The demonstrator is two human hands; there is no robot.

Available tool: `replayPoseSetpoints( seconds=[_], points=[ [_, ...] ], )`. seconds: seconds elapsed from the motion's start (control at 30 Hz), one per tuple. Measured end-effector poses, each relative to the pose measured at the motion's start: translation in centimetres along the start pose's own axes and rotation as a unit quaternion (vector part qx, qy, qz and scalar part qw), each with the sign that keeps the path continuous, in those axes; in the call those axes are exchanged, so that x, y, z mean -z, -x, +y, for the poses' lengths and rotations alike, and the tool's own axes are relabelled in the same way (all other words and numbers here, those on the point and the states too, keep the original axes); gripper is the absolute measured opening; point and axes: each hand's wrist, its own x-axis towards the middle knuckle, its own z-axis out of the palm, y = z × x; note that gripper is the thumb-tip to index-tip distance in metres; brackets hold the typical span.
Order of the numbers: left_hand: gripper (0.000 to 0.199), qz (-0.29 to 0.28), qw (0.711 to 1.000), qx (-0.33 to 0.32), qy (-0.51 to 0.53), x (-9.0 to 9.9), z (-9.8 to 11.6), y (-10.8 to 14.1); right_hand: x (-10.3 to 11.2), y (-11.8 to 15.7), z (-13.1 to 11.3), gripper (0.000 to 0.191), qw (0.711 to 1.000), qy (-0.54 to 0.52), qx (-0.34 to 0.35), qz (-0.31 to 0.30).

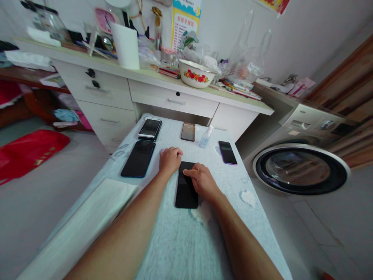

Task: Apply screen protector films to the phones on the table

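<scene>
A black smartphone [185,194] lies flat on the cloth-covered table [175,241], screen up. My right hand [202,179] rests over its right side, fingers curled, with a fingertip on the upper part of the screen. Whether anything small is held in those fingers is hidden. Just beyond the phone's upper left corner, my left hand [170,158] lies curled on the cloth, and what it may hold cannot be made out. Left of it is a larger dark phone [138,158]. Behind that one sits a stack of phones [150,129].
A brown phone case [188,132] and a clear spray bottle [206,137] lie near the table's far end. A purple-edged phone [227,152] is at the right. A pale folded board [87,221] runs along the left. The washing machine [300,128] stands right, the white desk [177,97] ahead.
</scene>
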Motion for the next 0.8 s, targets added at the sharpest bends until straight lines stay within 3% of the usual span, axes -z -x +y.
replayPoseSetpoints(
  seconds=[0.17,0.33,0.5,0.8],
  points=[
    [0.023,-0.001,1.0,0.002,-0.002,-0.1,0.0,0.0,0.1,-0.6,1.0,0.036,0.996,0.033,-0.081,0.004],
    [0.022,-0.003,1.0,0.0,-0.002,0.0,0.1,0.0,0.2,-0.4,2.0,0.035,0.992,0.04,-0.116,0.021],
    [0.022,-0.003,1.0,0.002,0.0,-0.1,0.1,0.0,0.7,0.6,2.7,0.033,0.997,-0.036,-0.066,0.014],
    [0.022,0.002,1.0,-0.001,0.024,-0.3,-0.2,0.0,2.6,2.0,1.6,0.031,0.988,-0.133,0.009,-0.073]
  ],
)
